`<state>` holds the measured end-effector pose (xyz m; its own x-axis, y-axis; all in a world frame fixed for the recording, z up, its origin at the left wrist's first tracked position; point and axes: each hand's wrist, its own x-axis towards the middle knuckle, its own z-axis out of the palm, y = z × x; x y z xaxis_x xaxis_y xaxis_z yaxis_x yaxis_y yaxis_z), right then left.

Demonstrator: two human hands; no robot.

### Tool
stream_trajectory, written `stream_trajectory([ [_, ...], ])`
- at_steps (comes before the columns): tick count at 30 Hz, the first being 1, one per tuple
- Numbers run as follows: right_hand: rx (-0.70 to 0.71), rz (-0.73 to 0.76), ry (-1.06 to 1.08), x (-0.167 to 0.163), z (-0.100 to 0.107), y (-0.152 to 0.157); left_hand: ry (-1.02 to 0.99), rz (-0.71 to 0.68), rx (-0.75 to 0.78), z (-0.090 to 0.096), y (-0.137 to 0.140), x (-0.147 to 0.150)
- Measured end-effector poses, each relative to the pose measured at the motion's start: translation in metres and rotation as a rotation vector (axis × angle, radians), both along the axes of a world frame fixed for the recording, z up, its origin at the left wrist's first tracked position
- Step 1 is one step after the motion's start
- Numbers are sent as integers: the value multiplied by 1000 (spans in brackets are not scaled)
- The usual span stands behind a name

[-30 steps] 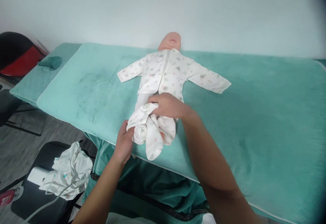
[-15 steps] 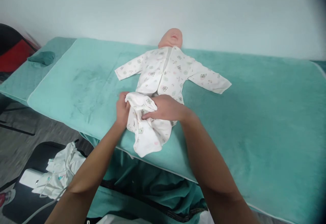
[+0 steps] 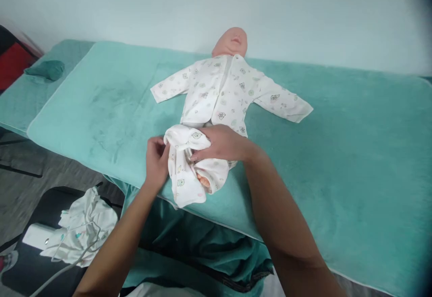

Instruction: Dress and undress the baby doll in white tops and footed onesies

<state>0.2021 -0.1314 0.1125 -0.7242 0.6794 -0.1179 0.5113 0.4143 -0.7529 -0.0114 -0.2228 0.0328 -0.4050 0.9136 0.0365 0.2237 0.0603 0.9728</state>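
A baby doll (image 3: 232,41) lies on its back on the green-covered bed, its head toward the wall. It wears a white printed jacket (image 3: 216,85) with the sleeves spread out. White printed baby pants (image 3: 189,171) are bunched around its lower legs, and the doll's toes (image 3: 203,180) show at one leg opening. At the waistband's left side, my left hand (image 3: 158,159) pinches the cloth edge between thumb and fingers. My right hand (image 3: 222,144) grips the waistband's right side, thumb on top; its fingertips are hidden under the cloth.
The green bed cover (image 3: 337,153) spreads widely to both sides, with a white wall (image 3: 202,4) behind. At lower left, a black chair (image 3: 30,261) holds crumpled white cloth (image 3: 87,225), a white box-shaped device (image 3: 38,236) and a cable (image 3: 64,272).
The doll's toes have come into view at a pants leg opening. My left hand has shifted slightly left and down on the waistband. The right hand keeps its hold; the view has shifted a little.
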Motion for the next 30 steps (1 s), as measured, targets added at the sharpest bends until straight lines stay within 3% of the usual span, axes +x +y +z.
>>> stream_trajectory([
  [5, 68, -28, -120, -8, -1, -3, 88, -192, -277, 13, -48, -2],
  [11, 143, -19, -191, -11, -3, -3, 106, -176, -300, 28, -44, 8],
  [15, 61, -22, -19, -4, -1, -2, -185, -57, -261, 28, -38, 19],
  [18, 14, -28, 93, 1, 1, -2, -398, -59, -200, 22, -25, 20],
  [23, 29, 3, 54, 2, 0, -2, -52, -131, -37, 14, 19, -7],
  [27, 77, -3, 24, -4, -4, -2, 101, -164, -135, 23, 39, -16],
  [30, 122, -54, 43, -7, -8, -3, 53, -180, -186, 30, 28, -8],
])
